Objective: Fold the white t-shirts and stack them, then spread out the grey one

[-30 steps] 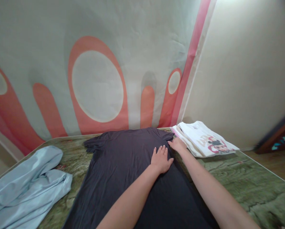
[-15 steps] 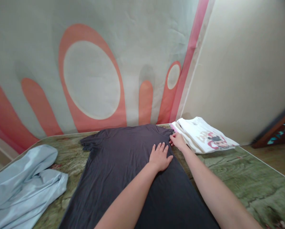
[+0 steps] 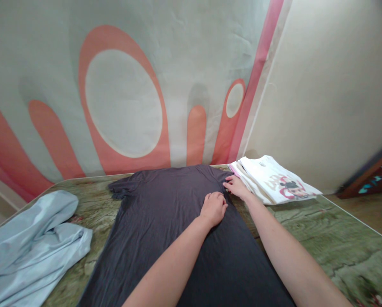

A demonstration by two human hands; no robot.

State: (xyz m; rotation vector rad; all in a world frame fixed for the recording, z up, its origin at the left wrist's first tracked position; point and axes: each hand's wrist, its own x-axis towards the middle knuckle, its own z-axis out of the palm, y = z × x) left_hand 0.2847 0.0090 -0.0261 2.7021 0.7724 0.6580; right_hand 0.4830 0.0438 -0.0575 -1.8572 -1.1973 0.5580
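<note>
A dark grey T-shirt point(image 3: 165, 221) lies spread flat on a green marbled table point(image 3: 331, 238), its neck end toward the wall. My left hand point(image 3: 214, 207) rests on the shirt near its right shoulder with the fingers curled into the cloth. My right hand point(image 3: 236, 186) is just beyond it at the right sleeve edge, fingers pinched on the fabric there. Both forearms reach in from the bottom of the view.
A stack of folded white shirts point(image 3: 274, 181) with a red and black print sits at the table's far right corner. A crumpled light blue garment point(image 3: 34, 243) lies at the left. A wall with orange shapes rises right behind the table.
My left hand's fingers went from lying flat and spread on the shirt to curled. My right hand shifted slightly left along the sleeve edge.
</note>
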